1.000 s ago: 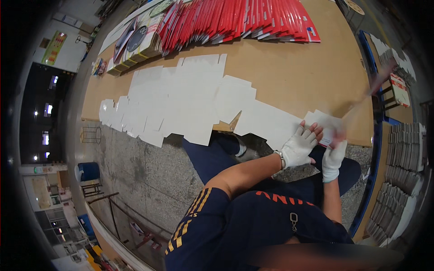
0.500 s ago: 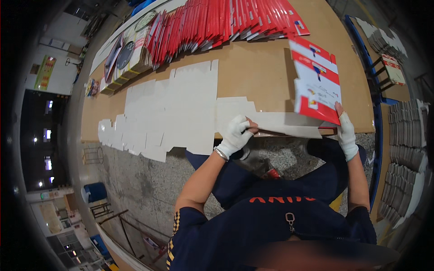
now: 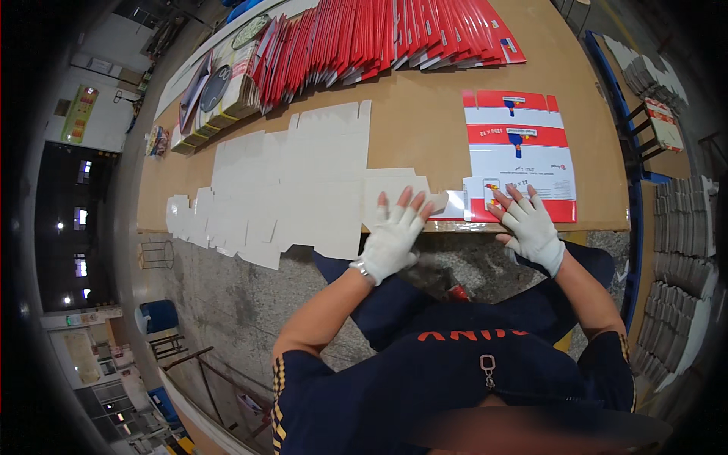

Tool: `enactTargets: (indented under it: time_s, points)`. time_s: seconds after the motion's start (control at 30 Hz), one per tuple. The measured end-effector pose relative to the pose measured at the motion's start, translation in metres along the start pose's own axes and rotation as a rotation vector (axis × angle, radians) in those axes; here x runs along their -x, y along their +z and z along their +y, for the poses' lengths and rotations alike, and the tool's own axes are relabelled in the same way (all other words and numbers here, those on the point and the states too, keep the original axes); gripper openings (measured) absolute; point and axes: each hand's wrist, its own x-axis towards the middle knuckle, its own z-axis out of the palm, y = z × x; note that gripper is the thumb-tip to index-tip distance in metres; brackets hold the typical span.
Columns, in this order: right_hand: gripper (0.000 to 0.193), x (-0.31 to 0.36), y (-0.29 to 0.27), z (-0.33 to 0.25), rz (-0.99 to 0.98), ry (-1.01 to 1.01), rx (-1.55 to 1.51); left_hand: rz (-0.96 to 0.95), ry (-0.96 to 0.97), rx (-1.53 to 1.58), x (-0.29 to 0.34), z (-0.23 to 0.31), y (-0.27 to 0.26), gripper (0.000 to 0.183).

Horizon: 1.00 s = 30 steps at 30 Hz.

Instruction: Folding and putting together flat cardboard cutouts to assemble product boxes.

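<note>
Fingers spread, a person's white-gloved left hand [image 3: 393, 233] is resting on overlapping plain white cardboard sheets [image 3: 327, 178] while the white-gloved right hand [image 3: 532, 230], fingers fanned, is touching a red-and-white printed cardboard sheet [image 3: 523, 155] lying on the brown tabletop [image 3: 421, 129].

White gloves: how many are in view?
2: one on the left hand, over white cardboard; one on the right hand, over the flat red-and-white carton. Others could be hidden.
</note>
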Motion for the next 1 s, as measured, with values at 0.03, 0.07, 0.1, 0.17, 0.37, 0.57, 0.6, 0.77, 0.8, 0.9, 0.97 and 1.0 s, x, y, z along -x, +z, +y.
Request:
enactTargets:
  time_s: [0.03,0.07,0.1,0.17,0.37,0.57,0.6,0.77,0.8,0.9,0.97,1.0]
  points:
    - [0.064,0.000,0.001,-0.001,-0.008,0.005,0.014,-0.025,-0.010,-0.129,0.012,-0.012,0.008,0.086]
    - [0.063,-0.003,-0.001,-0.006,0.035,-0.003,0.022,0.194,-0.024,-0.113,0.024,-0.027,0.021,0.084]
    - [0.063,-0.003,-0.001,-0.005,0.037,0.002,0.013,0.185,-0.020,-0.116,0.025,-0.035,0.017,0.084]
    - [0.061,-0.001,0.001,-0.003,0.027,0.027,-0.005,0.352,-0.242,0.311,0.025,-0.046,0.012,0.082]
    - [0.060,0.001,0.007,0.000,0.034,0.064,-0.017,1.059,-0.719,1.532,-0.017,-0.006,0.055,0.121]
    - [0.058,0.002,0.003,-0.001,0.032,0.056,0.050,0.845,-0.843,1.235,-0.050,0.018,0.061,0.054]
    - [0.057,0.001,0.001,0.000,0.025,0.031,0.083,0.843,-0.827,1.237,-0.050,0.016,0.066,0.054]
    - [0.049,-0.009,0.003,0.000,0.123,0.010,0.229,0.382,0.037,0.227,-0.050,0.001,0.072,0.074]
    - [0.049,-0.009,0.000,0.000,0.134,0.018,0.203,0.247,0.051,0.266,-0.048,0.009,0.057,0.078]
    - [0.049,-0.009,0.010,0.001,0.129,0.035,0.232,0.197,0.024,0.299,-0.052,0.026,0.030,0.078]
    - [0.048,-0.008,0.014,-0.002,0.131,0.033,0.241,0.175,-0.012,0.237,-0.057,0.027,0.043,0.076]
    - [0.048,-0.008,0.016,-0.004,0.130,0.029,0.251,0.173,-0.066,0.196,-0.058,0.027,0.048,0.075]
